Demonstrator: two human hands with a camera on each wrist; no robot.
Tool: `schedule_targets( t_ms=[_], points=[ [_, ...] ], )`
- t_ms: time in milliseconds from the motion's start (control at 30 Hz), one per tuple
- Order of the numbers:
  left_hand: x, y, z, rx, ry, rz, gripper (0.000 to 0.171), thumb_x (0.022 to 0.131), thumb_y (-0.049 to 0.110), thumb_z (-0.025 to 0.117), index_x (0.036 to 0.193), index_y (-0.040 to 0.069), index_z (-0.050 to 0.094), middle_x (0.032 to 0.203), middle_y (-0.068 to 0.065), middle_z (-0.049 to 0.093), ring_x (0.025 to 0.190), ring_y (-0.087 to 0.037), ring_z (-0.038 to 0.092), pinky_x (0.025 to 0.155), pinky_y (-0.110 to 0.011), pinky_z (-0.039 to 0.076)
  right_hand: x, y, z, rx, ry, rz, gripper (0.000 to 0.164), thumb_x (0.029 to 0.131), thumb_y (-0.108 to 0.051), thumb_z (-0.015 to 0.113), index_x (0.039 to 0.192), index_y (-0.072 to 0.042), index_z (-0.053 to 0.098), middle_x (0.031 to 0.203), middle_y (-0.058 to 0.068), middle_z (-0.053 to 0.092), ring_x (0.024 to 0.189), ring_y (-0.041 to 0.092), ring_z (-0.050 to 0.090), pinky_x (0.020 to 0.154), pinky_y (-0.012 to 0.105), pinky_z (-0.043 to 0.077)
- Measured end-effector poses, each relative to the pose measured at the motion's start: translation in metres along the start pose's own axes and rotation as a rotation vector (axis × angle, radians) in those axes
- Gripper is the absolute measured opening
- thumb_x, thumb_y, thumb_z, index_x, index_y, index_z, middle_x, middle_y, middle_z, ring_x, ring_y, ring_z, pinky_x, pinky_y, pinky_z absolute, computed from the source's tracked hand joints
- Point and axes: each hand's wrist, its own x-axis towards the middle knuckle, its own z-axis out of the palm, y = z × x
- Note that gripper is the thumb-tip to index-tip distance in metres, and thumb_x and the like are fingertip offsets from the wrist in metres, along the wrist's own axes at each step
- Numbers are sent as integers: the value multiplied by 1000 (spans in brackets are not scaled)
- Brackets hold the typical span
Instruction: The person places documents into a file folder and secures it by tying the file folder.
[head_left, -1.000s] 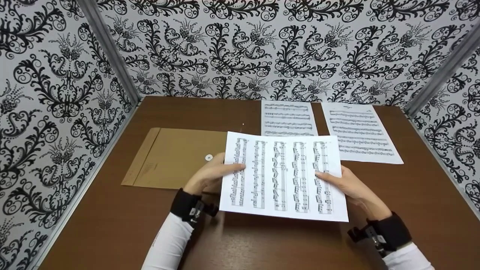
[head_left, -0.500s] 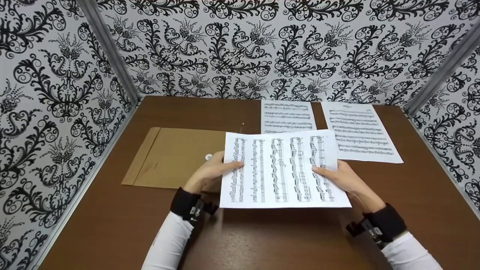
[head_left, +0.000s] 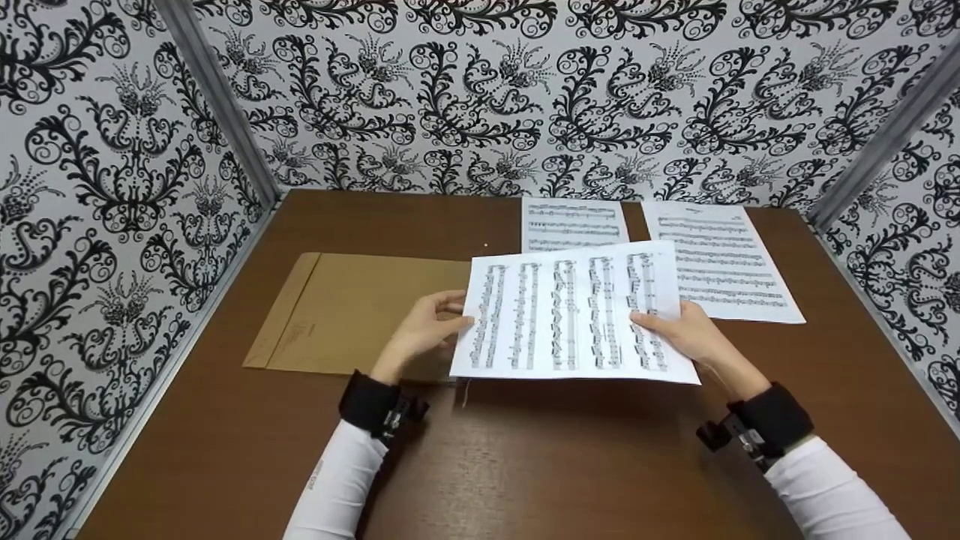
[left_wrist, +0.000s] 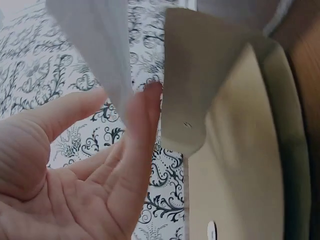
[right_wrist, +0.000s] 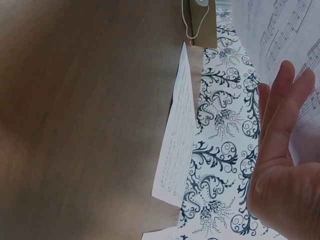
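Brown table (head_left: 525,457): tan envelope (head_left: 360,315), two music sheets (head_left: 731,262).

Scroll-patterned walls (head_left: 495,97), gray corner posts (head_left: 220,97), brown table (head_left: 540,465)

Wears long white sleeves (head_left: 341,472), close-fitting and wrinkled — marked with small lettering (head_left: 314,475) on the left one. Has black bands (head_left: 780,420) round both wrists, fitted with dark, pale-patched brackets (head_left: 746,442) — leaves left hand (head_left: 421,328) and right hand (head_left: 696,337) bare.

Faint glare marks the table (head_left: 480,480) and the wrist views look soft
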Motion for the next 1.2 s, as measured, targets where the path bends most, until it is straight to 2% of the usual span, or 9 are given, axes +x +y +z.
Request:
schedule_targets(
  t_ms=[133, 267, 467, 600, 833, 1033, 1200],
  points=[
    [1, -1, 5, 78, 45, 14, 53, 94, 7, 68, 144, -6, 53, 130, -26, 67, 99, -32, 73, 70, -37, 64, 4, -2, 0, 12, 1, 14, 53, 100, -24, 66, 138, 11, 52, 84, -13, 76, 71, 9, 76, 64, 29, 63],
    [2, -2, 11, 182, 85, 49, 48, 92, 5, 71, 136, -8, 60, 127, -26, 69, 106, -36, 72, 83, -40, 62, 7, -4, 1, -5, 2, 26, 55, 100, -25, 66, 140, 9, 50, 84, -12, 75, 71, 9, 76, 64, 29, 63],
    [6, -3, 20, 292, 90, 74, 50, 90, 7, 74, 136, -9, 60, 130, -28, 67, 118, -40, 67, 103, -48, 55, 13, -7, -1, -46, 18, 48, 54, 100, -25, 65, 140, 8, 50, 83, -11, 74, 69, 9, 75, 64, 29, 63],
    [8, -3, 24, 416, 107, 79, 53, 88, 11, 76, 135, -7, 61, 134, -29, 64, 125, -41, 63, 111, -50, 49, 18, -9, -3, -42, 12, 40, 56, 100, -26, 66, 142, 7, 49, 83, -11, 75, 69, 8, 75, 64, 29, 63],
    [12, -1, 30, 615, 106, 57, 57, 89, 24, 78, 138, -1, 61, 141, -24, 61, 131, -41, 60, 113, -52, 47, 22, -13, -6, -76, 12, 55, 57, 101, -27, 65, 143, 7, 49, 82, -11, 74, 68, 8, 75, 63, 27, 62],
    [12, -5, 33, 709, 104, 80, 60, 85, 30, 80, 135, 0, 63, 144, -24, 58, 130, -44, 58, 113, -55, 46, 28, -15, -3, -107, 21, 71, 55, 99, -27, 67, 138, 9, 51, 80, -10, 73, 66, 8, 74, 63, 28, 62],
    [12, -8, 35, 743, 58, -4, 68, 87, 37, 79, 143, 3, 58, 156, -24, 47, 143, -46, 47, 120, -60, 37, 31, -17, -1, -162, 19, 72, 52, 98, -26, 68, 134, 8, 54, 80, -8, 74, 65, 8, 73, 61, 27, 62]
  ],
)
